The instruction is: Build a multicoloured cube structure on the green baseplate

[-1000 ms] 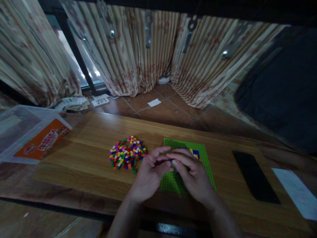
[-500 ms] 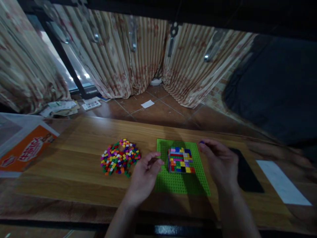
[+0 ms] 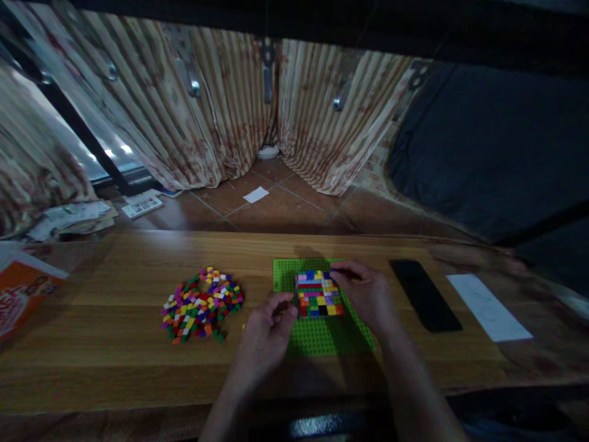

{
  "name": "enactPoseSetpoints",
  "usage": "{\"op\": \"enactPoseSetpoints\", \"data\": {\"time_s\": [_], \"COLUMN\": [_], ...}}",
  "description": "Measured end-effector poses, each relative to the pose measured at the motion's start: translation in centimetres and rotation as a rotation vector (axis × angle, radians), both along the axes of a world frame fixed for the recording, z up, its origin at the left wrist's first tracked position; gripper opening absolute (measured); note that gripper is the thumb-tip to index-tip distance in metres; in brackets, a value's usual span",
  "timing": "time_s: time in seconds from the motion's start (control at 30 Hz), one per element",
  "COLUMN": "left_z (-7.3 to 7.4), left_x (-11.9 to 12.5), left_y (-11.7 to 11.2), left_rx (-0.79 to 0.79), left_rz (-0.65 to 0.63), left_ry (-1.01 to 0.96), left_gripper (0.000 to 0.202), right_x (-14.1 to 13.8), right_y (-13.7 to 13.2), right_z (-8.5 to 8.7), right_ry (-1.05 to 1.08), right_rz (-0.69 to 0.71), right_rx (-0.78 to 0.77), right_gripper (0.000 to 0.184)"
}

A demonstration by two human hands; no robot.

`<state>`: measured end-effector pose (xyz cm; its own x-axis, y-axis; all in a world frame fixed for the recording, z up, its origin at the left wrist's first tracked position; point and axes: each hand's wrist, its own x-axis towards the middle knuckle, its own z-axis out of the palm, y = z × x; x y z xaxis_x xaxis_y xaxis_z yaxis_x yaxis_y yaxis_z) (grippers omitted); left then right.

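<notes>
- Our right hand (image 3: pixel 368 298) moved in over the toy-brick block (image 3: pixel 318 301), pinching a half-hidden purple brick (image 3: pixel 332 270).
- Our left hand (image 3: pixel 269 329), half open, looks empty; touching, we can't tell.

Can read no word or number for certain. On the orange label (image 3: pixel 28 293) at the left edge, show only large pale characters, blurred and cut off. On the flat white item (image 3: pixel 142 206) beyond the surface (image 3: pixel 129 368), show dark print too small to read.

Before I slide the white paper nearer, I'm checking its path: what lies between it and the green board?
In the head view, a black slab lies between paper and board; the right hand also juts past the board's right edge.
</notes>
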<state>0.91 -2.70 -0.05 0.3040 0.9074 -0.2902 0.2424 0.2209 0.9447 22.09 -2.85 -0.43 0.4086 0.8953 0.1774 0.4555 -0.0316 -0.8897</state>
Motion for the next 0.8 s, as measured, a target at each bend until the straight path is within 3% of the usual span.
{"op": "enactPoseSetpoints", "data": {"time_s": [0.23, 0.6, 0.8], "left_z": [-0.4, -0.3, -0.4], "left_x": [0.3, 0.5, 0.4], "left_y": [-0.1, -0.2, -0.2], "left_rx": [0.003, 0.038, 0.06], "left_rz": [-0.036, -0.033, -0.042], "left_ry": [0.0, 0.019, 0.052], "left_gripper": [0.036, 0.031, 0.032], "right_x": [-0.1, -1.1, -1.0], "right_y": [0.0, 0.3, 0.5], "right_z": [0.2, -0.1, -0.5], "right_ry": [-0.057, -0.261, -0.25], "right_rz": [0.003, 0.118, 0.123], "right_rx": [-0.016, 0.061, 0.06], "right_gripper": [0.018, 0.02, 0.019]}}
